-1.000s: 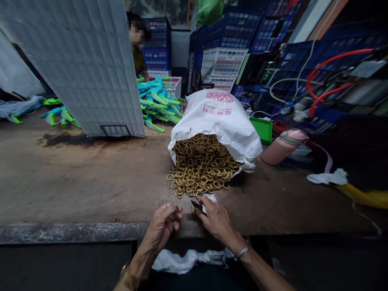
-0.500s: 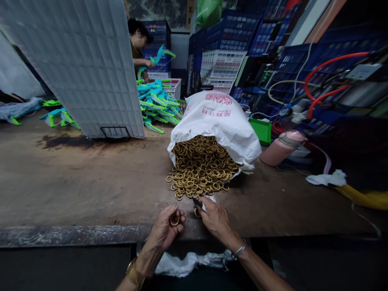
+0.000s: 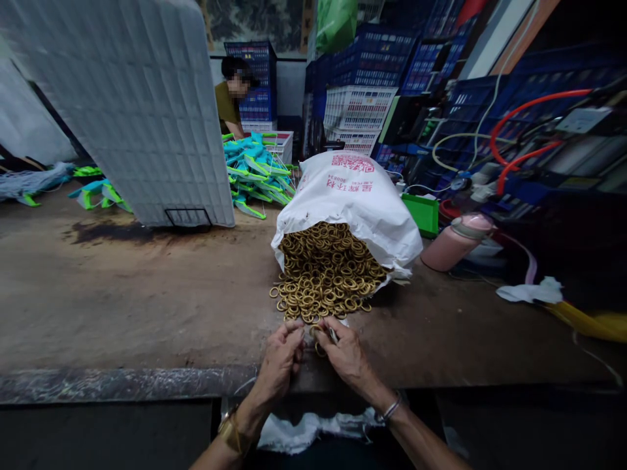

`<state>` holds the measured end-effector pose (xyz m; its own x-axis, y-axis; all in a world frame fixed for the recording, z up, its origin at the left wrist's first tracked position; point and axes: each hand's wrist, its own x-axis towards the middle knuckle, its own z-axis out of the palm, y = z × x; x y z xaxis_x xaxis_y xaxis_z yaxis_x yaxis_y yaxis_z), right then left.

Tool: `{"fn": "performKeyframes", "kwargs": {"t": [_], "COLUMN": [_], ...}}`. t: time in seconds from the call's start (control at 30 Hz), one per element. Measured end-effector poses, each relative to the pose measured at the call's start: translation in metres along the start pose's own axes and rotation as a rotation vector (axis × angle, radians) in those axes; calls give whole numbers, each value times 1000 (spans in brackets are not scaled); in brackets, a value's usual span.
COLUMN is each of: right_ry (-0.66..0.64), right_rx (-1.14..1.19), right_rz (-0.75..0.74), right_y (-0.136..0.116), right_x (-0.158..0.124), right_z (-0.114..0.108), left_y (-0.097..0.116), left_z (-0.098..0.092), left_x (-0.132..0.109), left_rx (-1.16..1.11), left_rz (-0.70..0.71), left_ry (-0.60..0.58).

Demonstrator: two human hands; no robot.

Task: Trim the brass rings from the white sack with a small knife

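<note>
Many gold-coloured rings [image 3: 323,290] spill from the mouth of a white sack [image 3: 357,196] onto the worktable [image 3: 147,294]. Just in front of this heap, my two hands are close together. My left hand [image 3: 279,362] is closed, thumb against forefinger; whatever its fingers hold is hidden. My right hand [image 3: 347,356] is pinched at a gold ring [image 3: 314,331] by its thumb and forefinger. A slim pale edge of a small tool [image 3: 334,335] shows inside that hand. Another ring [image 3: 320,350] is partly visible below the right thumb.
A tall grey-white ribbed panel [image 3: 161,117] stands left on the table. Behind it are turquoise and green plastic pieces [image 3: 259,173] and a co-worker [image 3: 230,98]. A pink bottle [image 3: 450,245], a green tray [image 3: 422,214] and hoses lie right. Stacked crates [image 3: 362,108] fill the back.
My left hand has moved up and right toward the heap; the ring in its fingers is no longer visible. My right fingers now pinch at a ring, and the tool's black tip is out of sight.
</note>
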<state>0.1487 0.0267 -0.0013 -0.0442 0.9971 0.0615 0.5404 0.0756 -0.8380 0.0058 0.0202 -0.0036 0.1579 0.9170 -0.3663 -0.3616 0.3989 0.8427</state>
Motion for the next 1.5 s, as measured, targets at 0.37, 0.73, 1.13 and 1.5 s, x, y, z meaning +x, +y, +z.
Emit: {"fn": "performKeyframes", "kwargs": {"t": [0.37,0.73,1.13,1.5], "right_ry": [-104,-126,-154,-189], "right_rx": [274,486,414,-421], "right_rz": [130,301,182,-27], "right_y": [-9,-6,-9,-5], "right_x": [1,4,4,-7], "right_z": [4,7,7,7], "left_y": [11,8,2,3], "left_z": [12,11,3,4], "left_x": [-4,-6,-6,-6], "left_rx": [121,144,93,31], "left_rz": [184,180,-14,12], "left_ry": [-7,-115,-153,-98]}}
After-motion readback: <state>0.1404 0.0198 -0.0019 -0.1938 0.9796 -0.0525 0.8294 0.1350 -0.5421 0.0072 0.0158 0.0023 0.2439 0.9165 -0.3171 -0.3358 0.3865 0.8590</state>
